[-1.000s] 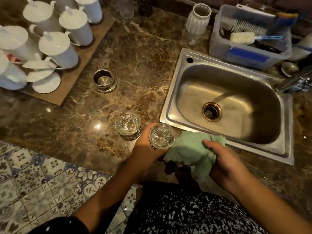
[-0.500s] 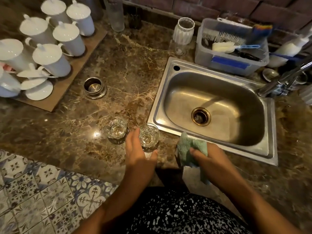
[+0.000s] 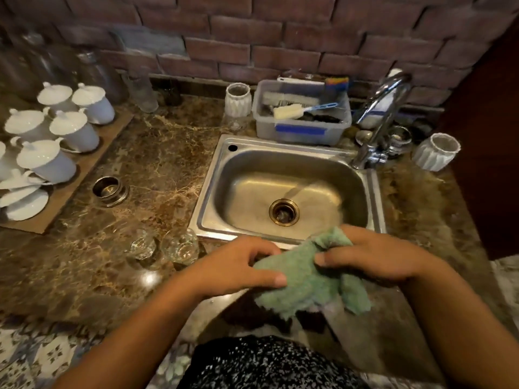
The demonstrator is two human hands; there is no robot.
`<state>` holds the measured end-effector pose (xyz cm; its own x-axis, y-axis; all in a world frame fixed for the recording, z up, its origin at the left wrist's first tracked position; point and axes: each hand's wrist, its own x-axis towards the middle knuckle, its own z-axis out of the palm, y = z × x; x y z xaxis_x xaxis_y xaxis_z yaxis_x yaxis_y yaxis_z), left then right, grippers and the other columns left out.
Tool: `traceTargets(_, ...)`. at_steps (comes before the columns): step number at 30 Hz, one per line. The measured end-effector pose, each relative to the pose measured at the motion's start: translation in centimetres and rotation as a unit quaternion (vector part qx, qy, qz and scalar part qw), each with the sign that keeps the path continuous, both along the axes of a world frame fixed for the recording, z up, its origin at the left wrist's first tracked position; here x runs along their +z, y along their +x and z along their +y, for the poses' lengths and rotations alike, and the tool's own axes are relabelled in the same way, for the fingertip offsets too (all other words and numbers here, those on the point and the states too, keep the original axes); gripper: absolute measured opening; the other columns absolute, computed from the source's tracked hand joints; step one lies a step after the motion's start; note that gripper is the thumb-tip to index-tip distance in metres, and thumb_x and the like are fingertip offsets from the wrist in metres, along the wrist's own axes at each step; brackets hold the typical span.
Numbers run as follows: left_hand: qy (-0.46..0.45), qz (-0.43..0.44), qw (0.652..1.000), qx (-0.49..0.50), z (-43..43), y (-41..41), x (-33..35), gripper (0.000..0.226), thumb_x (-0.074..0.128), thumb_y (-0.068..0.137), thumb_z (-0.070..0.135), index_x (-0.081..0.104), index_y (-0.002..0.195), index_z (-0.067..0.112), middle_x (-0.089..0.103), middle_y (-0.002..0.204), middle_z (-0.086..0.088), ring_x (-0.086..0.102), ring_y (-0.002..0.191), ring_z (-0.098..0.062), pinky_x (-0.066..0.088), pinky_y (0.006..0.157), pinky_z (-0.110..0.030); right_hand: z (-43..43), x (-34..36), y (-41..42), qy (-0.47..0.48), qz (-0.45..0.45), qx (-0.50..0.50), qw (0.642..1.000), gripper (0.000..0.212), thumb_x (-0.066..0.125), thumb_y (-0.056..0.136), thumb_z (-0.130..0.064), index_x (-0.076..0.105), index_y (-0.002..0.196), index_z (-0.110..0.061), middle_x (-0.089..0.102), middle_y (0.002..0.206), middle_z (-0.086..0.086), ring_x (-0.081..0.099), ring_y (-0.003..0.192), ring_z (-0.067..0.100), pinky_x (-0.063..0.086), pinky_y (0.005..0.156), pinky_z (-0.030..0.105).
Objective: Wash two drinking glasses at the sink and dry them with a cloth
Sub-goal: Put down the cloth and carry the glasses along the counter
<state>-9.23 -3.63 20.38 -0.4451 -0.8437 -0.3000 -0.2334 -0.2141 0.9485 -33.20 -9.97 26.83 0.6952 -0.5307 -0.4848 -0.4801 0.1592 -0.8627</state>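
Observation:
Two clear drinking glasses stand upright side by side on the marble counter, left of the sink's front corner: one glass (image 3: 142,245) and a second glass (image 3: 181,249) to its right. Neither hand touches them. A green cloth (image 3: 307,279) hangs between both hands in front of the steel sink (image 3: 373,197). My left hand (image 3: 238,266) pinches the cloth's left edge. My right hand (image 3: 376,255) grips its upper right part. The tap (image 3: 379,113) stands at the sink's back right.
A wooden board (image 3: 92,164) with several white lidded cups lies at the left. A small steel bowl (image 3: 109,189) sits on the counter. Behind the sink stand a plastic tub (image 3: 302,130) of brushes and two white ribbed jars (image 3: 238,99) (image 3: 435,151).
My left hand set the second glass down beside the first, let it go and moved right to take the cloth. The view tilted up toward the brick wall.

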Motion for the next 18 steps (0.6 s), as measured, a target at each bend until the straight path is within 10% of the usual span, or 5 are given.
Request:
traceTargets(8,0.213,0.229,0.918,0.244,-4.0,-8.6,-1.1,0.031,0.069,0.079,0.003,0.070,0.110,0.000,0.071,0.107,-0.022,0.069,0.094,-0.029,0.054,0.087,-0.043,-0.1,-5.9,-8.7,0.281,-0.180,-0.398,0.855,0.041,0.065,0.082,-0.012,0.065,0.121,0.000,0.072,0.117,0.025,0.073,0.102,0.034,0.061,0.084,0.045)
traceTargets(11,0.218,0.183,0.918,0.275,-5.4,-13.4,-3.3,0.015,0.054,0.096,0.002,0.067,0.099,0.008,0.076,0.084,-0.010,0.074,0.073,-0.018,0.059,0.061,-0.032,0.4,-9.3,-11.3,0.336,-0.163,-0.442,0.816,0.053,0.065,0.083,-0.018,0.058,0.133,-0.001,0.065,0.129,0.027,0.061,0.122,0.039,0.043,0.108,0.053)
traceTargets(18,0.183,-0.057,0.971,0.143,-7.3,-20.4,-8.7,0.012,0.058,0.099,0.008,0.064,0.090,0.014,0.068,0.081,-0.005,0.063,0.068,-0.014,0.048,0.058,-0.024,1.0,-15.3,-19.5,0.371,-0.056,-0.475,0.795,0.045,0.066,0.090,-0.003,0.058,0.133,0.001,0.065,0.129,0.027,0.058,0.126,0.039,0.041,0.111,0.055)
